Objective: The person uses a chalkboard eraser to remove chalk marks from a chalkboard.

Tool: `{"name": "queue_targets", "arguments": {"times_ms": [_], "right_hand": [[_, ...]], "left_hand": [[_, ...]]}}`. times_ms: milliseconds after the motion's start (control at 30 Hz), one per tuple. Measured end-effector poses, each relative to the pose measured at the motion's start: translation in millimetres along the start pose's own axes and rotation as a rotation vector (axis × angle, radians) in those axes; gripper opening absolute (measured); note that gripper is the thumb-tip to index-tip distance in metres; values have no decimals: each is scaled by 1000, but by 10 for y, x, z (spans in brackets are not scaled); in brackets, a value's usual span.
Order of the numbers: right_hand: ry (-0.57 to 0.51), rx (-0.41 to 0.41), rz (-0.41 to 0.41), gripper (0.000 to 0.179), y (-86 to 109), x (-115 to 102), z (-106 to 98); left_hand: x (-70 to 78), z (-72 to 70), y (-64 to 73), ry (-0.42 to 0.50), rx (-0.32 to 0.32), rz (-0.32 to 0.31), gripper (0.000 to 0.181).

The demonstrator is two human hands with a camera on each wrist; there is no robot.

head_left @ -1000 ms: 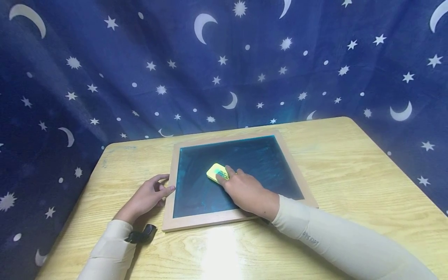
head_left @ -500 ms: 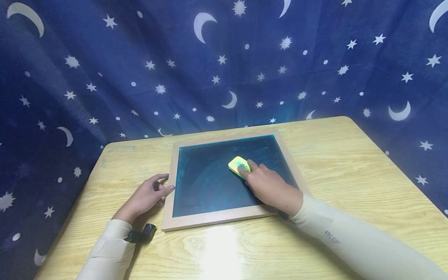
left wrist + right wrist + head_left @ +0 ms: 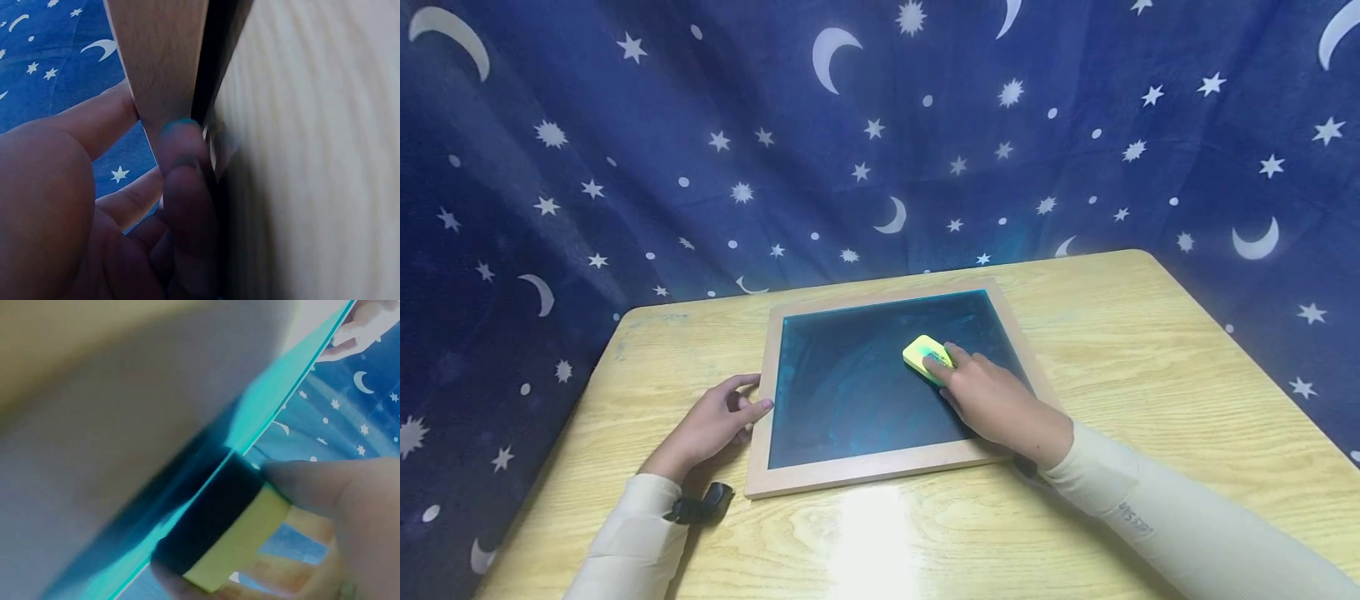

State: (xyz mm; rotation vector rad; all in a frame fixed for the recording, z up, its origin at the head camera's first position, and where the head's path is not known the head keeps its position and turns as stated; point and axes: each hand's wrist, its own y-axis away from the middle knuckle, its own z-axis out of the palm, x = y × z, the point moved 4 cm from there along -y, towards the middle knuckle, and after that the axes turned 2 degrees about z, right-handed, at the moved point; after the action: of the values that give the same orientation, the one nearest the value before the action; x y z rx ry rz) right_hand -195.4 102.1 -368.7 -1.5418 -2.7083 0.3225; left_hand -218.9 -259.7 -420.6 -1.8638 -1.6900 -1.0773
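Note:
A chalkboard (image 3: pixel 850 400) with a light wooden frame lies on the table, faint teal smears across its dark face. My right hand (image 3: pixel 1003 404) grips a yellow chalkboard eraser (image 3: pixel 920 351) right of the board's middle. In the right wrist view the black felt of the eraser (image 3: pixel 209 512) meets the board surface, with fingers on both sides of the yellow body. My left hand (image 3: pixel 711 425) holds the frame's left edge. Seen from the left wrist, fingertips (image 3: pixel 181 140) press the wooden frame (image 3: pixel 159 59) low, near the tabletop; part of that grip is hidden.
The wooden table (image 3: pixel 1150 375) extends around the board, with bright glare near its front. A blue curtain (image 3: pixel 760 100) with moons and stars hangs behind and at both sides. A black strap device (image 3: pixel 702 505) sits at the left wrist.
My right hand has slid the eraser rightward across the board, from near the middle to right of it. The left hand stays at the frame's left edge.

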Motion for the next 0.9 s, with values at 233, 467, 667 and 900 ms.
{"name": "queue_targets", "arguments": {"times_ms": [233, 467, 667, 900], "right_hand": [[-60, 128, 4, 45, 115, 88, -84], [-101, 201, 78, 45, 280, 276, -277], [-124, 192, 164, 45, 384, 489, -330], [-117, 244, 220, 43, 459, 725, -344]], "left_hand": [[-2, 29, -5, 2, 1, -2, 74], [8, 30, -11, -4, 6, 4, 75], [-28, 13, -12, -15, 11, 3, 76], [-56, 12, 0, -8, -1, 9, 79]]}}
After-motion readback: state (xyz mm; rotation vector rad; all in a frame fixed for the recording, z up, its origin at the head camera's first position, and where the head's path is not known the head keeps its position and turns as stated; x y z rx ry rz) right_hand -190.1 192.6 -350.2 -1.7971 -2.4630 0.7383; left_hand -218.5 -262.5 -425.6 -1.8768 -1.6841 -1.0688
